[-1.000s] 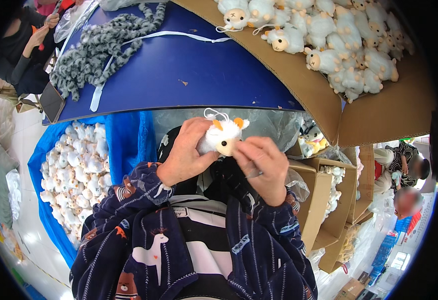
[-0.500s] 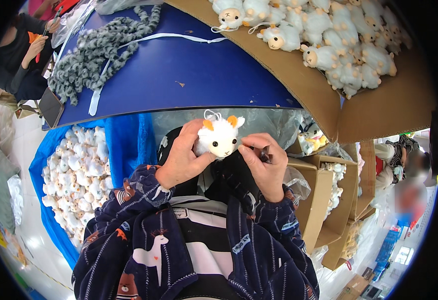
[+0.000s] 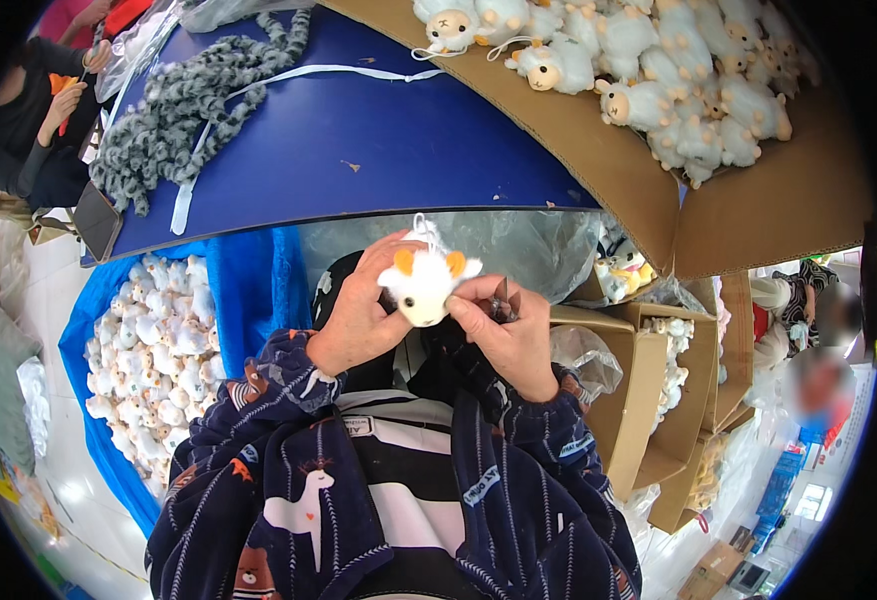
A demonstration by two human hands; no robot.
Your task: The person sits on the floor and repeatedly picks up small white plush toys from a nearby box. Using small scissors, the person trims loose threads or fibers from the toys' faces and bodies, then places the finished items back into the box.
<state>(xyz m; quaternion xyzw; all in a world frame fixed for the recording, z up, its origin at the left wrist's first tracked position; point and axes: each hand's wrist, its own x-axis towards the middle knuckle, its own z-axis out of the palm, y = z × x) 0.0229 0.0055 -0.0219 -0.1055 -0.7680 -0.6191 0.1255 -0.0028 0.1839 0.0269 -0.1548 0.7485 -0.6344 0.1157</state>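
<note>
I see the left hand (image 3: 354, 312) gripping a white plush sheep (image 3: 424, 293) — the right hand (image 3: 514, 340), pinching at its cheek, holds a small dark object (image 3: 501, 304) among its fingers.

See a blue bench (image 3: 408, 140) bearing mottled grey fuzzy strands (image 3: 173, 115), a white ribbon (image 3: 338, 68) (partly hidden by them), a brown scrap (image 3: 350, 166) and, by the left corner, a dark phone (image 3: 97, 220).
</note>
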